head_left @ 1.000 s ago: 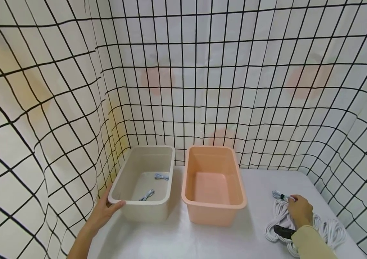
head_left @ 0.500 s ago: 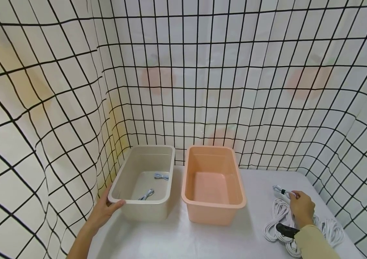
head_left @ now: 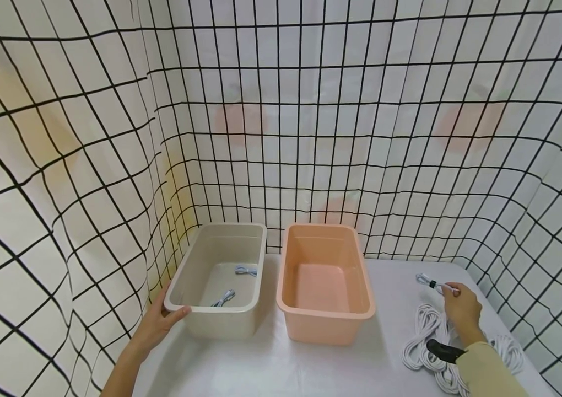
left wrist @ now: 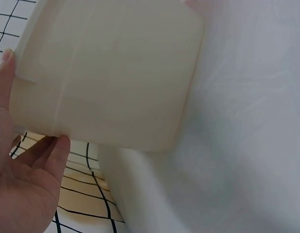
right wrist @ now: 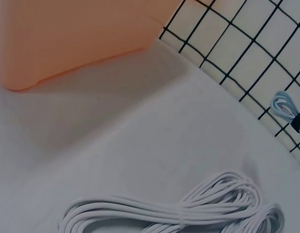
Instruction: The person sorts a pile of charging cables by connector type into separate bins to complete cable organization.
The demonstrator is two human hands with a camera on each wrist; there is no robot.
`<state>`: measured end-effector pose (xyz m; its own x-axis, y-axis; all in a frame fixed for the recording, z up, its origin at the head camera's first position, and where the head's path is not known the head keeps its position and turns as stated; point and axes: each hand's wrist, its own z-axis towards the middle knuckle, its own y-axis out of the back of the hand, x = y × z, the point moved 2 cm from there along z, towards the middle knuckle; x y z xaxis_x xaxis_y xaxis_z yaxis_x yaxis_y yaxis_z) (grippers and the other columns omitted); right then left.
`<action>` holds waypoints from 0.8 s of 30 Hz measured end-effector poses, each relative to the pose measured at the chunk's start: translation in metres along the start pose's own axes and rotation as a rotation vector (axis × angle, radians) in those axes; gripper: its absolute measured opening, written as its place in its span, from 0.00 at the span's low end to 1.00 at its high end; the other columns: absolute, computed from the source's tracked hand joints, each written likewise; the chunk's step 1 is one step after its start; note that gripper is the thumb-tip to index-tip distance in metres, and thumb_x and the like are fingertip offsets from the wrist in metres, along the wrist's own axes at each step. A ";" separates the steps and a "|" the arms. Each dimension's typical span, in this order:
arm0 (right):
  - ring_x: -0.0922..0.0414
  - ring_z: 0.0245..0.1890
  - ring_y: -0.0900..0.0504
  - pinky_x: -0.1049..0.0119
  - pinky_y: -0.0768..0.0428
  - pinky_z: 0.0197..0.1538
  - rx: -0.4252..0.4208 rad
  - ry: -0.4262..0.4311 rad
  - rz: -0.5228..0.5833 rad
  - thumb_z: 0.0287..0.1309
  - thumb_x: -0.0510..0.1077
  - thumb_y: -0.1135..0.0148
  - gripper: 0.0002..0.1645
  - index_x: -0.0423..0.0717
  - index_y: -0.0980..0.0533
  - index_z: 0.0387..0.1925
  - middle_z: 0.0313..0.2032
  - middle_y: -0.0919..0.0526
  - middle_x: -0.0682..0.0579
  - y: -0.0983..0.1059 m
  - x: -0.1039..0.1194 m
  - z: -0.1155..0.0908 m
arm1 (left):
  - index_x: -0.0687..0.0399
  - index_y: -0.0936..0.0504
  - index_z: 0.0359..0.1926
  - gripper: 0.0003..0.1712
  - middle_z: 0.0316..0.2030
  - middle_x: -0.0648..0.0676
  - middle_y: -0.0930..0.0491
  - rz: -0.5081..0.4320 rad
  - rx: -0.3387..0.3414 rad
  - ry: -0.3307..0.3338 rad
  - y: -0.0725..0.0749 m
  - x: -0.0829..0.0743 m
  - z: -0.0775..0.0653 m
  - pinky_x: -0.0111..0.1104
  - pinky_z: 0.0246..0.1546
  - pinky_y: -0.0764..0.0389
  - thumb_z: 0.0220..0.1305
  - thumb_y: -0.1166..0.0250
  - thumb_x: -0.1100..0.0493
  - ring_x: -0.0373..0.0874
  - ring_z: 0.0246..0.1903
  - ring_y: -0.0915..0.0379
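At the right of the head view my right hand [head_left: 463, 313] pinches one end of a small pale-blue cable bundle [head_left: 427, 281] bound with a black tie. The bundle's looped end [right wrist: 284, 107] shows at the right edge of the right wrist view, where the hand itself is almost out of frame. Below the hand, coils of white cable [head_left: 427, 333] lie on the table. My left hand [head_left: 153, 328] grips the near left corner of a cream bin [head_left: 221, 325], thumb over the rim. Inside that bin lie two pale-blue cable bundles [head_left: 225, 298].
An orange bin [head_left: 323, 329] stands just right of the cream one, nothing visible inside. Black netting [head_left: 301, 132] over white sheeting walls in the back and both sides. White cloth covers the table [head_left: 271, 369]. A black strap [head_left: 443, 351] sits on my right wrist.
My right hand has lifted the pale-blue cable bundle up and away from the white coils. The left hand stays on the cream bin's corner.
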<state>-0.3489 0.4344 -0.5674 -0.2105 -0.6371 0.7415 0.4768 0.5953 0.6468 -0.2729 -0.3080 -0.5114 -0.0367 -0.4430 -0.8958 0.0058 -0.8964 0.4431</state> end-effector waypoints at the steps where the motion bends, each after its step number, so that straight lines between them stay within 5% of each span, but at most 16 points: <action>1: 0.34 0.48 0.25 0.45 0.32 0.44 -0.005 0.011 0.005 0.78 0.48 0.49 0.23 0.33 0.24 0.59 0.44 0.17 0.33 0.001 0.003 0.000 | 0.51 0.60 0.84 0.56 0.74 0.71 0.45 -0.004 0.003 0.009 0.000 0.001 0.001 0.61 0.66 0.34 0.71 0.31 0.53 0.71 0.71 0.45; 5: 0.39 0.41 0.20 0.54 0.31 0.38 -0.017 0.047 0.013 0.78 0.48 0.49 0.23 0.34 0.23 0.59 0.37 0.13 0.38 0.005 0.014 0.002 | 0.53 0.61 0.84 0.55 0.75 0.72 0.48 -0.013 0.008 0.032 0.000 0.003 0.002 0.63 0.67 0.37 0.72 0.32 0.56 0.73 0.72 0.47; 16: 0.42 0.40 0.17 0.63 0.28 0.32 0.007 0.094 -0.003 0.78 0.48 0.50 0.22 0.36 0.24 0.60 0.40 0.13 0.38 0.010 0.033 0.005 | 0.50 0.61 0.84 0.57 0.74 0.71 0.45 0.002 -0.001 0.012 0.000 0.003 0.002 0.62 0.65 0.34 0.71 0.30 0.50 0.72 0.71 0.45; 24: 0.66 0.31 0.21 0.70 0.28 0.27 0.020 0.160 0.018 0.78 0.49 0.47 0.22 0.37 0.23 0.59 0.42 0.12 0.38 0.012 0.047 0.006 | 0.48 0.60 0.84 0.57 0.74 0.70 0.45 0.000 -0.002 0.012 0.000 0.003 0.002 0.63 0.65 0.35 0.71 0.30 0.49 0.72 0.71 0.45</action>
<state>-0.3580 0.4142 -0.5235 -0.0627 -0.6951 0.7161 0.4616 0.6160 0.6383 -0.2753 -0.3098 -0.5142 -0.0244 -0.4433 -0.8960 0.0075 -0.8963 0.4433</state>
